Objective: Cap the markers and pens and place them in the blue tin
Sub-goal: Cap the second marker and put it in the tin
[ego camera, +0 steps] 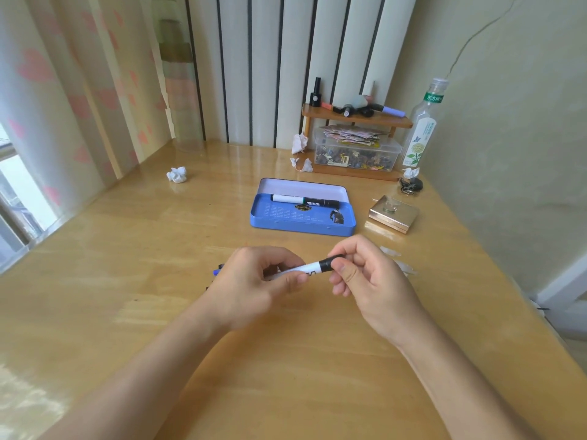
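I hold a white marker (pixel 309 268) with a black cap (pixel 330 262) level above the wooden table, just in front of the blue tin (pixel 301 224). My left hand (pixel 254 284) grips the white barrel. My right hand (pixel 365 277) pinches the black cap, which sits on the marker's right end. The tin lies open, with one capped black-and-white marker (pixel 305 201) inside along its far wall. Behind my left hand, ends of other pens (pixel 217 270) peek out on the table, mostly hidden.
A gold box (pixel 393 214) lies right of the tin. Crumpled paper balls (pixel 176 174) lie on the table. At the back right stand a wooden shelf (pixel 355 117) with small bottles, a clear plastic box (pixel 355 152) and a plastic bottle (pixel 424 125).
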